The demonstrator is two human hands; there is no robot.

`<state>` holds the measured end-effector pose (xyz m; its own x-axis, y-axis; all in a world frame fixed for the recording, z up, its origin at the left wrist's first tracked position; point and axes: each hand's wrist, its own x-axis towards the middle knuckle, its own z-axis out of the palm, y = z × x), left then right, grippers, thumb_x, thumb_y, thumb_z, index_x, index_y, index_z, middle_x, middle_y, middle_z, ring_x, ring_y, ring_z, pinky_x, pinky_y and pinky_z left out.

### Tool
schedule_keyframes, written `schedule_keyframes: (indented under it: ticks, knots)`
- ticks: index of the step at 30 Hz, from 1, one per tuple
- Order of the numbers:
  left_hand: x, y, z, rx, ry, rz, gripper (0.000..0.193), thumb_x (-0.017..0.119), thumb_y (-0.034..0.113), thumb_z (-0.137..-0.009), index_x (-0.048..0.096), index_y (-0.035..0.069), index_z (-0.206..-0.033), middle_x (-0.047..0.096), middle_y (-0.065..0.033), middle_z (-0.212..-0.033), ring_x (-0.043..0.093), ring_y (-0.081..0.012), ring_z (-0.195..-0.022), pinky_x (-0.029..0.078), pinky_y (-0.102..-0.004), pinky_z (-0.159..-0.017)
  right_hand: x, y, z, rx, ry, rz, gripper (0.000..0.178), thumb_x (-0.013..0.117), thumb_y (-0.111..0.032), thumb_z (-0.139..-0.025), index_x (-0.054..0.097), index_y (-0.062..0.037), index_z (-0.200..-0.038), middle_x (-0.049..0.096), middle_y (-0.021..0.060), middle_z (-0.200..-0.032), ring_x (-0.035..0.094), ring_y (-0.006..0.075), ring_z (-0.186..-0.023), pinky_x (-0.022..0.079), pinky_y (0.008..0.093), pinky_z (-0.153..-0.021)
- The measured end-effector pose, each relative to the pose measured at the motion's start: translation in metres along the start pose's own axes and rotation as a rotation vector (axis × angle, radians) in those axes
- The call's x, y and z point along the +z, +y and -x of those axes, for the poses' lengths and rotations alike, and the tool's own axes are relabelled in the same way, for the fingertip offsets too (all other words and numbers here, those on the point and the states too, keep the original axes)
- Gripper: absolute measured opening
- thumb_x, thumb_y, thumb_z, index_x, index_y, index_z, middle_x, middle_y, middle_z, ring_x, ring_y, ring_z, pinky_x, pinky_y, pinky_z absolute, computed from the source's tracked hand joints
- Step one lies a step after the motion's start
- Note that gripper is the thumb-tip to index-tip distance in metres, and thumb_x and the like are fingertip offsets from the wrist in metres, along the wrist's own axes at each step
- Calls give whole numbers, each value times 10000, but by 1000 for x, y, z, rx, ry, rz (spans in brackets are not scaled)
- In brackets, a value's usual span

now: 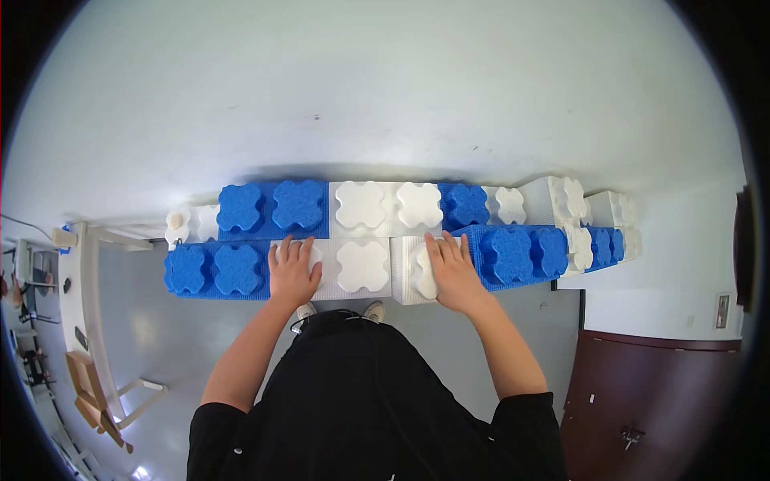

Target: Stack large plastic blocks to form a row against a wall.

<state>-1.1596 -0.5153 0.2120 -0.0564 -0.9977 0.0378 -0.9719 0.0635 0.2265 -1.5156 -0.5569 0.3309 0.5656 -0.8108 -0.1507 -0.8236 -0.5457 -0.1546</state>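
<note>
My left hand lies palm down on a large white toy building block in the nearer row, its fingers stretched over one rounded stud. My right hand rests on another white building block, fingers pointing toward the wall and covering part of its stud. A small step shows between these two white blocks. Left of my left hand sits a blue block with two studs showing. Beyond my right hand a blue block continues the same row. The undersides of both hands are hidden.
Behind the nearer row runs a second row with a blue block and a white block, along a pale wall. More blocks step away at right. A white table, an open cardboard box and dark red doors flank me.
</note>
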Motion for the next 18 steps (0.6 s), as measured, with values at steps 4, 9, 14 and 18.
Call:
schedule_keyframes:
  ticks: [4,9,14,18]
  knots:
    - [0,0,1,-5,-11,-6,643,586,413,-983,485,111,-1541,576,-147,-1414,393,-356,-1478,247,-617,-1221,40,7,-12,38,-42,38,953,643,13,-800,190,66,-1637,452,289,-1514,307,471,-1539,139,658,-1272]
    - [-1,0,1,1,4,3,648,593,410,-972,493,103,-1534,581,-148,-1401,402,-360,-1469,252,-620,-1216,64,12,-24,54,-101,69,924,623,-25,-849,165,58,-1647,351,300,-1620,210,466,-1591,105,659,-1280]
    - [2,-1,2,6,22,-3,640,596,410,-969,505,104,-1525,587,-148,-1386,410,-363,-1463,261,-619,-1212,74,11,-34,95,-180,81,953,645,-41,-862,133,30,-1662,143,295,-1723,68,451,-1629,64,649,-1287]
    - [1,-1,3,11,35,5,639,598,412,-968,507,107,-1522,591,-146,-1374,416,-362,-1456,265,-619,-1211,76,7,-38,120,-244,87,977,660,-37,-855,117,26,-1665,93,291,-1733,42,445,-1632,55,645,-1288]
